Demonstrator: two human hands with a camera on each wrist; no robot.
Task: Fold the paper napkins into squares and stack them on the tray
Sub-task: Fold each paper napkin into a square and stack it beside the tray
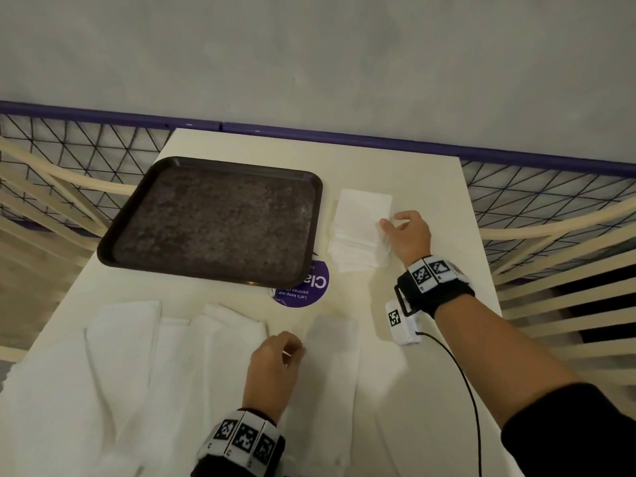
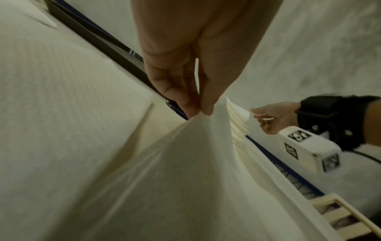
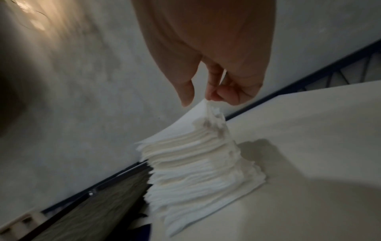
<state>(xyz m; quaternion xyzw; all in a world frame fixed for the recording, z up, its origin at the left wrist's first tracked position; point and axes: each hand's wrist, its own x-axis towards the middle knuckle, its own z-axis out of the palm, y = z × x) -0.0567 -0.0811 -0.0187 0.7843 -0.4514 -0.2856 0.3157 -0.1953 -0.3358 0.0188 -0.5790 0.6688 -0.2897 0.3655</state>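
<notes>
A dark brown tray [image 1: 137,215] lies on the table at the left, with nothing on it. Right of it stands a tall stack of white napkins [image 1: 359,232] [image 3: 198,164]. My right hand [image 1: 406,232] [image 3: 206,97] pinches the near right corner of the top napkin [image 3: 185,120] and lifts it off the stack. Near the front edge my left hand [image 1: 275,366] [image 2: 200,109] pinches an unfolded napkin [image 1: 330,373] [image 2: 185,171] between thumb and fingers, holding its edge raised above the table.
Several unfolded white napkins [image 1: 137,373] lie spread over the table's front left. A purple round sticker [image 1: 306,287] shows beside the tray's near corner. A purple rail with wire mesh [image 1: 516,191] runs behind the table. A black cable [image 1: 461,380] hangs from my right wrist.
</notes>
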